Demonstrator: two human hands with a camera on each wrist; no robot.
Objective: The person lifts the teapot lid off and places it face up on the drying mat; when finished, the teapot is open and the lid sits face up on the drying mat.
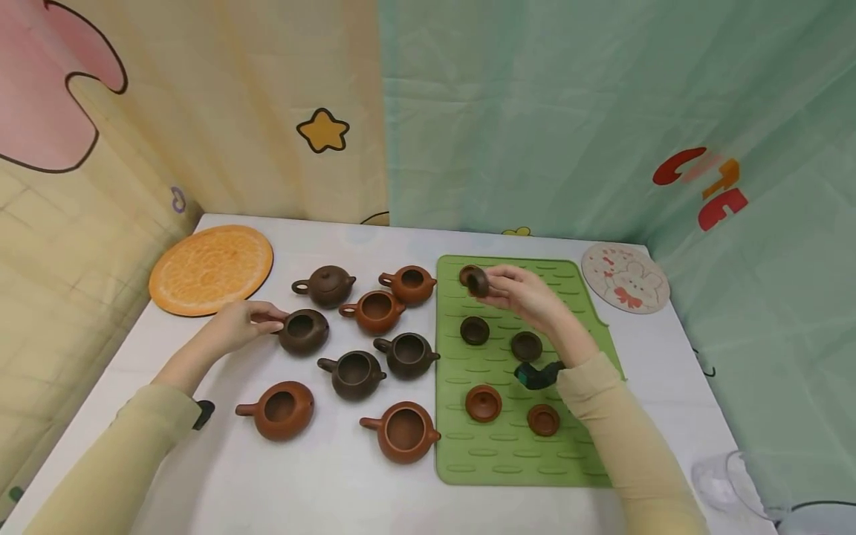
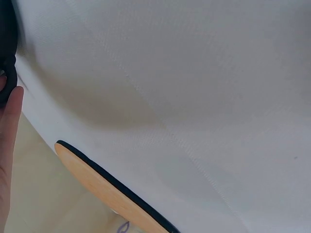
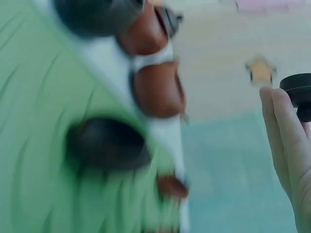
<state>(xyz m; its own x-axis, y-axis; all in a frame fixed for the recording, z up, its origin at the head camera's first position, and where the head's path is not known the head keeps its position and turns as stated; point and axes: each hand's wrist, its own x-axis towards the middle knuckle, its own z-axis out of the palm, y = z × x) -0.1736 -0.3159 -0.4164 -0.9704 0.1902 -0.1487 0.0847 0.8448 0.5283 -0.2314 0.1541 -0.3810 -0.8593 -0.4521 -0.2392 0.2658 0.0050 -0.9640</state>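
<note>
My left hand [image 1: 244,327] pinches the handle of a dark brown lidless teapot [image 1: 302,340] at the left of the group; part of that teapot [image 2: 7,31] shows at the left wrist view's edge. In my right hand [image 1: 528,297], a small dark teapot lid [image 1: 478,284] is held above the green mat [image 1: 562,453]. The right wrist view shows the same lid [image 3: 297,83] at the fingertips. Behind it a reddish-brown lid [image 1: 466,273] is partly covered. Closer in on the mat lie dark lids [image 1: 474,331] and reddish-brown lids [image 1: 484,405].
A dark teapot with its lid on [image 1: 326,288] stands at the back. Several open teapots, reddish-brown [image 1: 406,438] and dark [image 1: 354,383], stand between my hands. An orange round mat [image 1: 210,269] lies back left, a rabbit-print round mat [image 1: 625,279] back right. Clear plastic [image 1: 729,483] sits front right.
</note>
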